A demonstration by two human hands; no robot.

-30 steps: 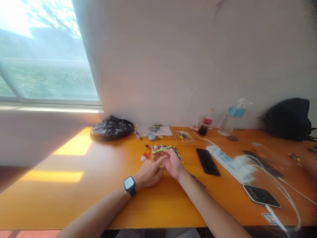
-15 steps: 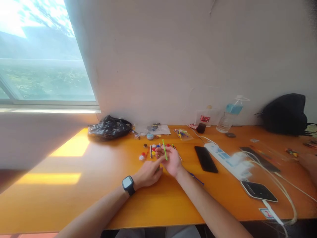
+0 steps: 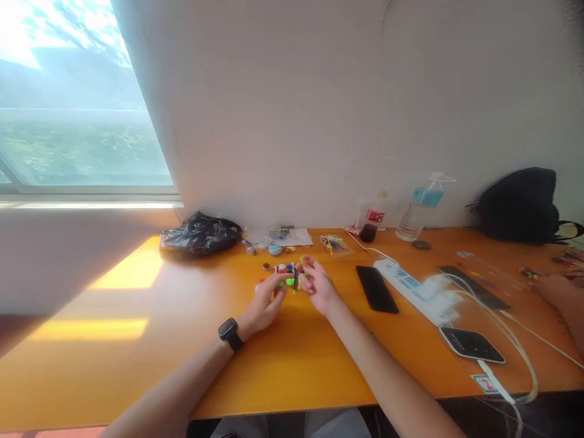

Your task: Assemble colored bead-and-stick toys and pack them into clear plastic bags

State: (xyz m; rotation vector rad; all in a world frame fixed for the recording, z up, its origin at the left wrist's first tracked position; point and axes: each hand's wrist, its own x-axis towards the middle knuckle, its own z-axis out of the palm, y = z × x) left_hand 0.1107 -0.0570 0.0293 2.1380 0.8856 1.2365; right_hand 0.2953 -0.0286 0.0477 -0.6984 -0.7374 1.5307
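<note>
My left hand [image 3: 267, 300], with a black watch on its wrist, is closed with a small green round piece [image 3: 290, 281] at its fingertips. Thin light-green plastic stick [image 3: 302, 261] pokes up from the curled fingers of my right hand [image 3: 323, 292]. The two hands are close together but apart, just above the table. Between and behind them lie small coloured round pieces, among them a blue one [image 3: 289, 267] and a dark one [image 3: 266, 266]. My fingers hide part of this group.
A black plastic bag [image 3: 201, 234] lies at the back left. A bag of coloured sticks [image 3: 335, 244] is behind my hands. To the right are a black phone [image 3: 376, 289], a white power strip [image 3: 410, 289], a charging phone [image 3: 472, 344], a water bottle [image 3: 413, 219] and another person's hand [image 3: 556, 295].
My hands have drawn apart; the left no longer points at my right palm. The right fingers have curled round the green stick. A green round piece now shows at my left fingertips.
</note>
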